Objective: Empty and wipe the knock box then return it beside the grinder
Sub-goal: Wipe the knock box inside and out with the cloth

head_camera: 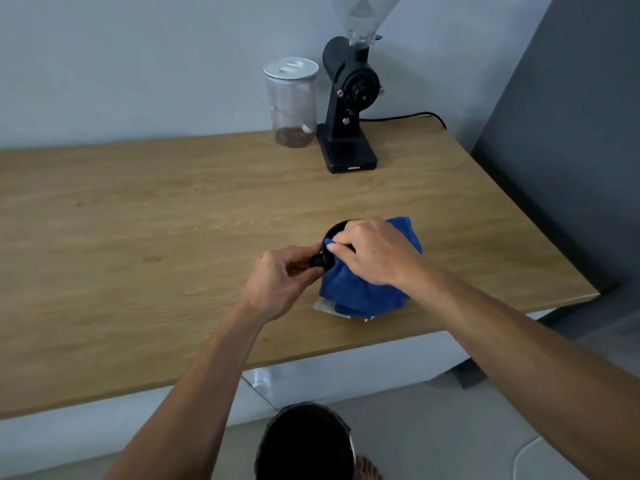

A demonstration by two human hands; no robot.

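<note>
The small black knock box [334, 233] stands on the wooden table [138, 237], near its front right part. My left hand [282, 280] grips the box's left side, at a black knob. My right hand [372, 251] presses a blue cloth [360, 292] over and into the box's top, so most of the box is hidden. The cloth drapes down onto the table in front of the box. The black coffee grinder [348, 109] stands at the back of the table by the wall, well apart from the box.
A clear jar [292, 102] with a white lid and some coffee at its bottom stands left of the grinder. The grinder's black cable [408, 116] runs right along the wall. A black-lined bin [304, 441] sits on the floor below the table's front edge. A pale scrap [325, 306] lies under the cloth.
</note>
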